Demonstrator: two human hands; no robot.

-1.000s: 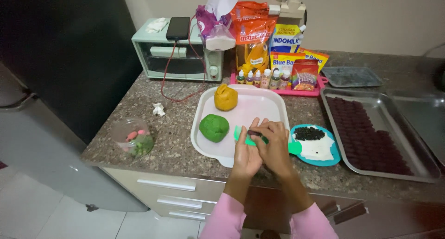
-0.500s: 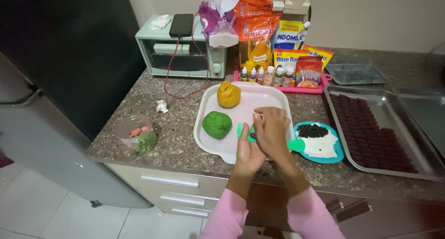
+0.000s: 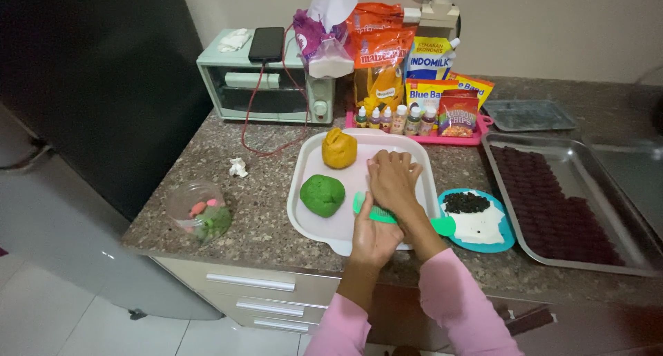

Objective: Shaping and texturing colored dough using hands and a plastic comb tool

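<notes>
A green comb lies across the near right part of a white tray on the table, its far end sticking out to the right past the wrists. The left hand rests on it, grip closed around the comb's left part. The right hand lies flat on the tray just beyond, fingers together, palm down; whether it presses anything beneath I cannot tell. Left of the hands sits a green dough ball, and farther back an orange dough ball. Right of the tray stands a blue plate with dark chips, then a metal baking tray filled with dark pieces.
</notes>
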